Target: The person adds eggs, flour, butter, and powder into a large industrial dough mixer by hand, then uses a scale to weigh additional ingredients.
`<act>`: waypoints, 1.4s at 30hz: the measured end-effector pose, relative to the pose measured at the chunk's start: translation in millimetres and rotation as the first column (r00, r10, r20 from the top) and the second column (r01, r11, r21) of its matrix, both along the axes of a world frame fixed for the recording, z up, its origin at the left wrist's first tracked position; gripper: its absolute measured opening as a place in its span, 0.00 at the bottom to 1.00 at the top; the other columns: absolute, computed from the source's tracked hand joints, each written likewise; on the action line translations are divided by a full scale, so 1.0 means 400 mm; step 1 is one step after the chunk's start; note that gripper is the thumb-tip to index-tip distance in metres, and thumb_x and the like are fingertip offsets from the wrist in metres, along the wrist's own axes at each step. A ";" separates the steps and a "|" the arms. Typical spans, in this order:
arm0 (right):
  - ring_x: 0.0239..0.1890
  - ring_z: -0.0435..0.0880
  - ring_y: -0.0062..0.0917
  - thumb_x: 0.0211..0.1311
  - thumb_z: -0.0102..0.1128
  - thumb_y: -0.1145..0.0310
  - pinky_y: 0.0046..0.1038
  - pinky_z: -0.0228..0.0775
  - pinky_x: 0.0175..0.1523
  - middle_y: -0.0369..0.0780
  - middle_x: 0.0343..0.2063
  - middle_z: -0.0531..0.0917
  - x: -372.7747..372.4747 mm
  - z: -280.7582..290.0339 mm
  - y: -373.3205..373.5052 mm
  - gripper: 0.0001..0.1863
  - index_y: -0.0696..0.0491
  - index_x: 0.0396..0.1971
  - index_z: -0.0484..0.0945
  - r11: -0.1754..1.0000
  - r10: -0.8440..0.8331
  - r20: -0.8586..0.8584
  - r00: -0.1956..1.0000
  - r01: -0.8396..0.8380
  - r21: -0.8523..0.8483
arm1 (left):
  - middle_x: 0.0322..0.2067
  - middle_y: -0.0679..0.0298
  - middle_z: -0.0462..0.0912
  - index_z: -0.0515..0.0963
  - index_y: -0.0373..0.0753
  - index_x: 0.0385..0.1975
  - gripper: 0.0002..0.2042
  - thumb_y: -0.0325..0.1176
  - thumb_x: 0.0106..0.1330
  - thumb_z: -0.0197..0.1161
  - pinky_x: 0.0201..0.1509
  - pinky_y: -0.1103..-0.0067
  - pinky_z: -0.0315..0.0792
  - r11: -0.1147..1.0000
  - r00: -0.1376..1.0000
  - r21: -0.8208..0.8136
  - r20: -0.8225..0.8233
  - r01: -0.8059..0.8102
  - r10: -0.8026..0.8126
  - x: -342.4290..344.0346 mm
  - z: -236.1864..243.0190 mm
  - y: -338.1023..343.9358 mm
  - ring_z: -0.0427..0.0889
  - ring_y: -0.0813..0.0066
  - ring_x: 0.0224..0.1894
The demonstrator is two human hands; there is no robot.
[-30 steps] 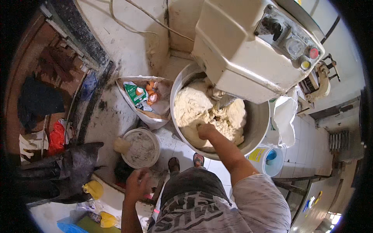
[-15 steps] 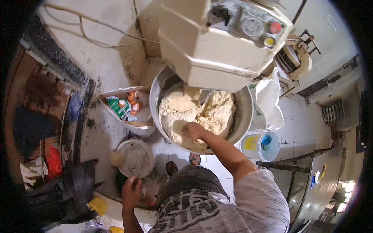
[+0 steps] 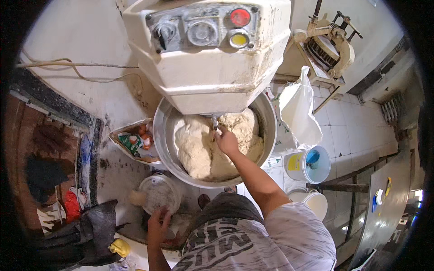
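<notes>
A large steel bowl point(image 3: 159, 135) holds pale dough point(image 3: 192, 153) beneath the cream mixer body point(image 3: 208, 79). The mixer's panel has a dark knob, a dial, and red point(image 3: 239, 17) and yellow buttons. My right hand point(image 3: 226, 142) is inside the bowl, fingers bent against the dough at the foot of the metal tool point(image 3: 214, 120); whatever they hold is too hidden to make out. My left hand point(image 3: 159, 219) hangs low at the left with its fingers apart and empty, below a lidded white bucket point(image 3: 160, 194).
A bag with eggshells point(image 3: 135, 140) is left of the bowl. To the right are a white sack point(image 3: 298, 113), buckets point(image 3: 316, 171), a steel table point(image 3: 382, 217) and another machine point(image 3: 330, 49). A cable point(image 3: 90, 65) crosses the back-left wall; a doorway opening holds cloths point(image 3: 45, 176).
The view has swung round, so the mixer sits more central. My right hand has moved from the dough's near part further back to the metal tool; my left hand still hangs low.
</notes>
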State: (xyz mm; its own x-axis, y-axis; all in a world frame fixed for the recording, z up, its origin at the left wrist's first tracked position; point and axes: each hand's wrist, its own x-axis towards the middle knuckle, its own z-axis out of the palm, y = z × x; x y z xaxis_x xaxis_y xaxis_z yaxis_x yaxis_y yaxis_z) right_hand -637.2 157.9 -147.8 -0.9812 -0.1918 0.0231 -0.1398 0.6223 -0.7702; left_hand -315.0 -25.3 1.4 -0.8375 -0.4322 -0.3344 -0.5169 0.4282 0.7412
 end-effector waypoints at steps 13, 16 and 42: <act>0.38 0.81 0.43 0.55 0.59 0.57 0.39 0.72 0.41 0.54 0.37 0.79 -0.045 -0.072 0.056 0.43 0.44 0.67 0.45 0.971 0.238 0.196 0.951 -0.239 -0.017 | 0.40 0.50 0.79 0.75 0.31 0.45 0.15 0.33 0.62 0.57 0.48 0.72 0.71 0.993 0.992 -0.100 0.095 -0.070 0.080 0.053 -0.025 0.106 0.79 0.60 0.43; 0.41 0.80 0.44 0.48 0.63 0.57 0.38 0.72 0.46 0.52 0.38 0.80 -0.048 -0.014 -0.016 0.52 0.43 0.68 0.38 0.901 0.275 0.473 0.837 -0.053 -0.430 | 0.40 0.50 0.79 0.75 0.31 0.43 0.14 0.34 0.62 0.57 0.47 0.70 0.71 0.995 0.988 -0.080 0.137 -0.058 0.069 0.085 -0.043 0.124 0.79 0.57 0.42; 0.45 0.81 0.31 0.53 0.53 0.63 0.32 0.73 0.44 0.42 0.44 0.81 0.039 0.048 0.011 0.17 0.53 0.40 0.81 0.056 0.475 0.612 0.632 -0.716 0.695 | 0.40 0.50 0.78 0.74 0.34 0.47 0.16 0.35 0.61 0.57 0.45 0.68 0.72 0.992 0.997 -0.112 0.029 -0.062 0.065 0.125 -0.121 0.074 0.79 0.56 0.41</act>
